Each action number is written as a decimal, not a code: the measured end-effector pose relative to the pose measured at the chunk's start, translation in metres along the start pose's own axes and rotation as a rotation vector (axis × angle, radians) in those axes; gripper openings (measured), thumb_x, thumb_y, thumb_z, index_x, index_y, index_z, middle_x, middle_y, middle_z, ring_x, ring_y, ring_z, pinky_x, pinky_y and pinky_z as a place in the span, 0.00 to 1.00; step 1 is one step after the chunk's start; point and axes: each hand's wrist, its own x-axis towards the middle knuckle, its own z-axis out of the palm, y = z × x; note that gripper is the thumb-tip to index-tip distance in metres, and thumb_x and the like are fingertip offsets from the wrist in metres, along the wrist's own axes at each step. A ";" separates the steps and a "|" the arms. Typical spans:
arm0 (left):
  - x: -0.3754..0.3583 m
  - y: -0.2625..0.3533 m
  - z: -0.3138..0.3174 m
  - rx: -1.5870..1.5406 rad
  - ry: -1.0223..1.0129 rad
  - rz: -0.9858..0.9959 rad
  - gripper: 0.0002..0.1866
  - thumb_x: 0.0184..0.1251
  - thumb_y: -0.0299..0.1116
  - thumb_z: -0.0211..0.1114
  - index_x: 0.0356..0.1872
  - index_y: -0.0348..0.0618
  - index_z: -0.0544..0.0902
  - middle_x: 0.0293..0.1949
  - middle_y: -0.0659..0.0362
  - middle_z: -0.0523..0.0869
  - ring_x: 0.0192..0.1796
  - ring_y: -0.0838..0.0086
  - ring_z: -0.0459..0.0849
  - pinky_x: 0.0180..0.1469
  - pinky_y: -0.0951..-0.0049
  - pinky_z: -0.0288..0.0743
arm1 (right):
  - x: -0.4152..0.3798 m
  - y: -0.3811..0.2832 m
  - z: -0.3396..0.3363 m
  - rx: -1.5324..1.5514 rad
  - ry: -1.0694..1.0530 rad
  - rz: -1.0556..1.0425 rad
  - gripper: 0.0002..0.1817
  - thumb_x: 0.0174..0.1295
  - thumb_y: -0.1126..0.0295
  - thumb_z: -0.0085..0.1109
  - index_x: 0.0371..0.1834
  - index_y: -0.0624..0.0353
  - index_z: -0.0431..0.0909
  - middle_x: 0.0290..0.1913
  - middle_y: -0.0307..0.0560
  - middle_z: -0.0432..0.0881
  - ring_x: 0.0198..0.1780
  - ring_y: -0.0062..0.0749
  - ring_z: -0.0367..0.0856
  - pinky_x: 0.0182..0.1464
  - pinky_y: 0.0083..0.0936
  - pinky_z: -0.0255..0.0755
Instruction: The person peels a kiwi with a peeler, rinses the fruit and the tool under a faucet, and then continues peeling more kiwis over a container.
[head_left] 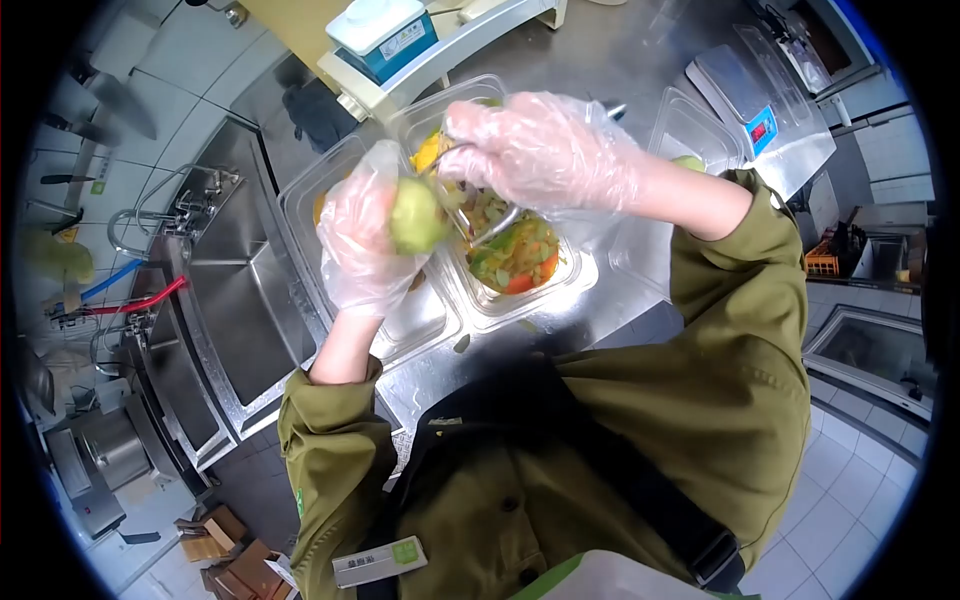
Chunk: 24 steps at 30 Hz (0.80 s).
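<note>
My left hand (pixel 362 235), in a clear plastic glove, is closed around a round pale green fruit (pixel 417 216) that looks like a peeled apple. My right hand (pixel 545 150), gloved the same way, grips a metal peeler (pixel 496 228) just right of the fruit. Its head is partly hidden by my fingers. Below both hands stands a clear plastic container (pixel 483 322) with green, orange and red peelings (pixel 515 262) in it. Another clear container (pixel 425 340) sits under my left hand, its contents mostly covered.
A steel sink (pixel 240 310) lies to the left. At the back stands a blue and white device (pixel 382 40), with a dark cloth (pixel 318 118) nearby. On the right are a digital scale (pixel 735 95) and a clear container (pixel 680 125) beside a green fruit (pixel 688 162) partly behind my forearm.
</note>
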 end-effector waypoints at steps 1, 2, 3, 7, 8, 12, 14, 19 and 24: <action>0.000 -0.001 -0.002 -0.038 0.037 -0.001 0.34 0.38 0.24 0.73 0.54 0.36 0.73 0.45 0.48 0.81 0.42 0.57 0.83 0.45 0.64 0.75 | -0.005 0.008 0.008 -0.048 -0.017 0.018 0.15 0.61 0.58 0.57 0.32 0.58 0.69 0.17 0.58 0.74 0.21 0.54 0.77 0.23 0.44 0.68; -0.003 0.000 -0.003 -0.240 0.077 -0.160 0.32 0.40 0.23 0.73 0.53 0.36 0.73 0.46 0.50 0.80 0.41 0.59 0.83 0.46 0.65 0.75 | -0.013 0.026 0.022 -0.097 -0.035 0.028 0.14 0.61 0.58 0.58 0.32 0.58 0.69 0.16 0.58 0.74 0.20 0.54 0.76 0.23 0.44 0.68; -0.003 -0.002 -0.001 -0.283 0.080 -0.168 0.32 0.41 0.23 0.73 0.53 0.36 0.72 0.46 0.50 0.79 0.43 0.60 0.82 0.47 0.65 0.74 | -0.017 0.040 0.029 -0.152 -0.051 0.036 0.14 0.61 0.58 0.58 0.32 0.58 0.69 0.15 0.58 0.73 0.19 0.55 0.75 0.22 0.45 0.67; -0.004 0.012 0.003 -0.207 0.088 -0.145 0.31 0.39 0.25 0.75 0.50 0.40 0.74 0.45 0.50 0.78 0.47 0.57 0.78 0.48 0.65 0.72 | -0.014 0.030 0.013 0.445 -0.150 0.128 0.10 0.61 0.66 0.58 0.41 0.58 0.73 0.28 0.48 0.80 0.30 0.36 0.81 0.35 0.30 0.75; 0.001 0.016 0.005 -0.186 0.111 -0.115 0.29 0.38 0.25 0.74 0.48 0.39 0.75 0.41 0.49 0.80 0.41 0.55 0.80 0.44 0.65 0.74 | -0.012 0.022 0.007 0.539 -0.152 0.100 0.11 0.60 0.70 0.59 0.45 0.57 0.75 0.35 0.43 0.80 0.36 0.29 0.79 0.41 0.23 0.73; -0.001 0.011 0.011 -0.138 0.001 -0.142 0.29 0.35 0.25 0.73 0.47 0.40 0.77 0.38 0.49 0.82 0.37 0.53 0.81 0.40 0.62 0.76 | -0.012 0.004 0.001 0.511 -0.266 0.090 0.13 0.55 0.70 0.63 0.43 0.57 0.76 0.36 0.46 0.80 0.37 0.33 0.81 0.41 0.27 0.74; -0.001 0.010 0.010 -0.121 -0.045 -0.136 0.31 0.34 0.25 0.73 0.49 0.40 0.76 0.40 0.49 0.81 0.39 0.53 0.81 0.41 0.61 0.75 | -0.014 0.001 0.005 0.398 -0.222 0.061 0.13 0.54 0.70 0.64 0.42 0.56 0.77 0.36 0.47 0.80 0.37 0.37 0.81 0.39 0.30 0.74; 0.000 0.011 0.012 -0.110 -0.188 -0.112 0.37 0.32 0.25 0.74 0.54 0.40 0.73 0.44 0.49 0.81 0.42 0.54 0.81 0.42 0.60 0.75 | -0.017 -0.007 0.002 0.144 -0.232 0.074 0.12 0.50 0.70 0.61 0.39 0.58 0.76 0.30 0.53 0.78 0.31 0.50 0.78 0.33 0.39 0.71; -0.001 0.012 0.022 -0.177 -0.131 -0.115 0.37 0.34 0.26 0.74 0.54 0.39 0.72 0.44 0.49 0.81 0.41 0.54 0.80 0.41 0.60 0.75 | -0.019 -0.002 0.014 0.206 -0.133 0.034 0.12 0.50 0.72 0.59 0.39 0.59 0.74 0.28 0.57 0.76 0.29 0.55 0.75 0.31 0.42 0.68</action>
